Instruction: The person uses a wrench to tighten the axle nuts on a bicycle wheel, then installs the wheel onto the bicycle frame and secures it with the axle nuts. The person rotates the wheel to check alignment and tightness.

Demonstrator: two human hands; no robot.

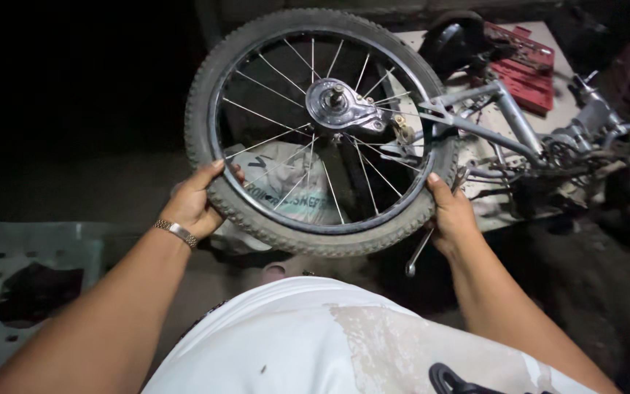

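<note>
- Head view, nearest the camera: the person's white shirt [308,335], stained with a pale blotch, fills the bottom middle, with a small black item at its lower right edge that is too cut off to tell.
- Both forearms reach forward from the bottom corners; the left wrist carries a metal bracelet [176,232].
- Left of the left arm, on the ground, lies a pale perforated plastic tray [9,252] with a dark patch on it.
- The left hand [195,203] is clasped on the lower left of a bicycle wheel [322,131], thumb lying over the knobbly black tyre, fingers behind it.
- The right hand [450,215] grasps the lower right of the same tyre, thumb up along the rim; a slim metal wrench [418,254] hangs down from under this hand, though whether the fingers pinch it I cannot tell.
- The wheel is held upright, off the ground, between the two hands and facing the camera, in the upper middle of the view; its silver spokes run to a metal hub [338,102] with an axle stub and a bracket arm.
- Seen through the spokes, a crumpled printed sack [286,191] lies on the ground just behind the wheel.
- Farther right, a grey bicycle frame [508,120] lies on its side on a pale board [486,219], touching or just beside the wheel's right edge.
- Beyond the frame, near the board's far right corner, sit a black saddle [452,40] and a red tool case [526,69].
- Everything past that is dark.
</note>
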